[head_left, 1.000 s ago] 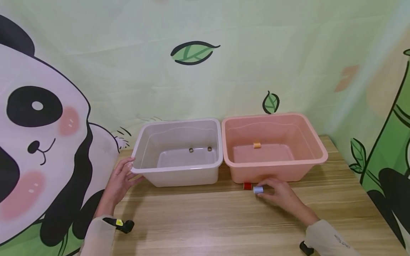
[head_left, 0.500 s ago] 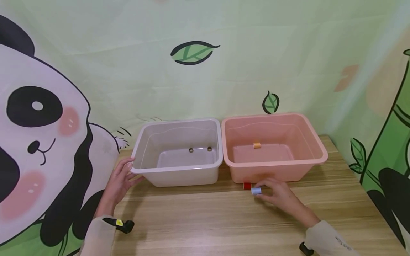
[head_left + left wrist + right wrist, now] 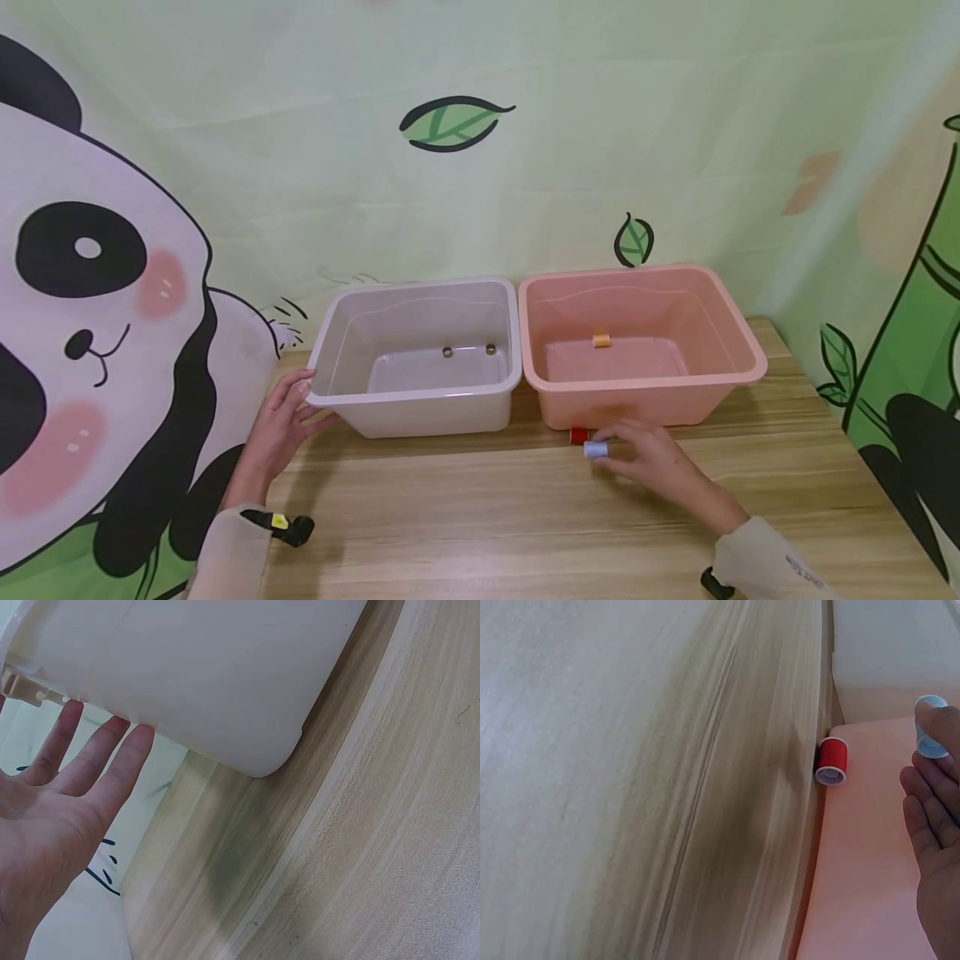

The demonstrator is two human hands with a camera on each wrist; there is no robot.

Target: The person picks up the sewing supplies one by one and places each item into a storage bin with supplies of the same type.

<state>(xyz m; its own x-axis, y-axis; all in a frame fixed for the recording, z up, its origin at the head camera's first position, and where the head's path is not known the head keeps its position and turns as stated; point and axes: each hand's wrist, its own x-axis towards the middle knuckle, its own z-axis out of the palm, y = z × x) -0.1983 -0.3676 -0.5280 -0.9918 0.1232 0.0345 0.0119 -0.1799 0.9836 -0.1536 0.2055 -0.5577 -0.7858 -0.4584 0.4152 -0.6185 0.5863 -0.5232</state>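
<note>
My right hand (image 3: 648, 454) pinches a light blue spool of thread (image 3: 596, 450) between thumb and fingers, in front of the pink bin (image 3: 645, 404). In the right wrist view the blue spool (image 3: 931, 727) is partly covered by the thumb. A red spool of thread (image 3: 832, 760) lies on the table against the pink bin's base, just left of the right fingers. My left hand (image 3: 277, 429) rests its extended fingertips on the left side of the light grey bin (image 3: 427, 417); in the left wrist view the fingers (image 3: 112, 769) touch its outer wall.
Two small brownish ring-like pieces (image 3: 447, 352) lie inside the grey bin. An orange spool (image 3: 602, 341) lies in the pink bin. Both bins stand side by side at the back of the wooden table (image 3: 465, 517), before a printed cloth (image 3: 562, 183).
My right hand has shifted the blue spool slightly left and toward the front, so it now overlaps the red spool's lower right in the head view. The left hand has not moved.
</note>
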